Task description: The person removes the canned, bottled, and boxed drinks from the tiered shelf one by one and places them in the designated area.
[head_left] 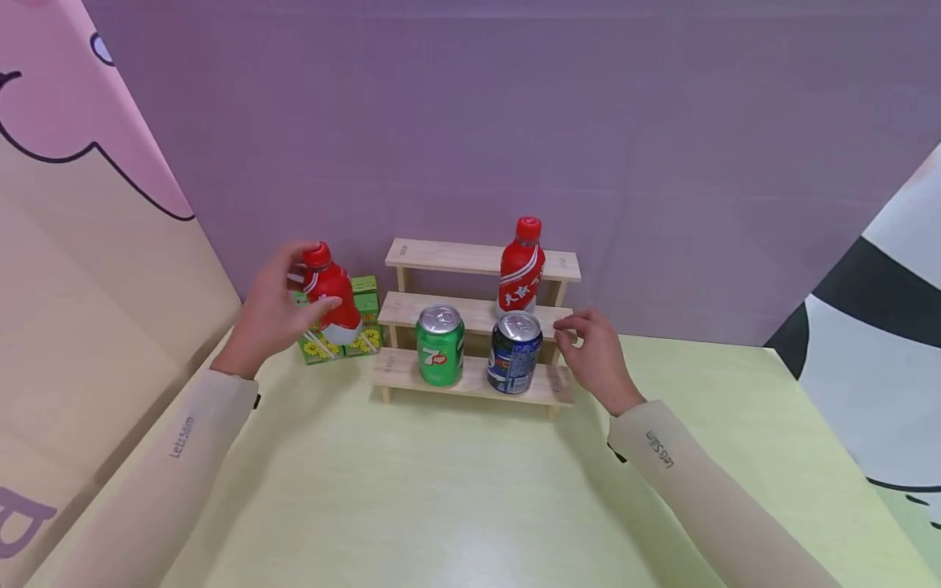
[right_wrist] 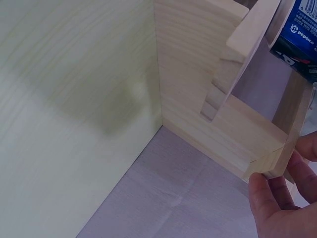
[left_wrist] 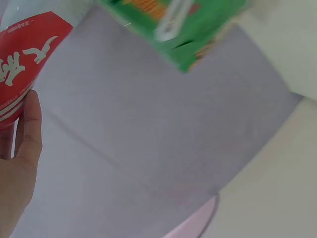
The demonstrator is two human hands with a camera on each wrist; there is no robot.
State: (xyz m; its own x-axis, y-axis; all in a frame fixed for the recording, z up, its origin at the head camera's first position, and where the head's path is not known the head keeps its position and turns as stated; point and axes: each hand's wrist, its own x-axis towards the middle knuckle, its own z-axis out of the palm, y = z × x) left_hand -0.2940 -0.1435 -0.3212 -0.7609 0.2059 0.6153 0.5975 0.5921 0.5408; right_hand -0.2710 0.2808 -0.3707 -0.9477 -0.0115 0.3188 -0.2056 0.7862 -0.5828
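My left hand point(head_left: 268, 317) holds a red-capped bottle with a red label point(head_left: 332, 296), raised and tilted, thumb on one side and fingers at the neck and cap. In the left wrist view the label point(left_wrist: 22, 59) shows white characters. At the right end of the three-step wooden stand point(head_left: 476, 315), my right hand point(head_left: 597, 359) pinches the middle board's end between thumb and fingers. A matching red bottle point(head_left: 519, 278) stands on the middle step. The bottom step bears a green 7up can point(head_left: 440, 359) and a dark blue Pepsi can point(head_left: 510, 363).
Several green drink cartons point(head_left: 320, 351) with yellow flowers stand left of the stand, partly hidden behind the held bottle. A purple-grey wall panel point(head_left: 662, 163) rises behind the pale yellow-green table point(head_left: 441, 490). Printed side panels point(head_left: 95, 327) border the table.
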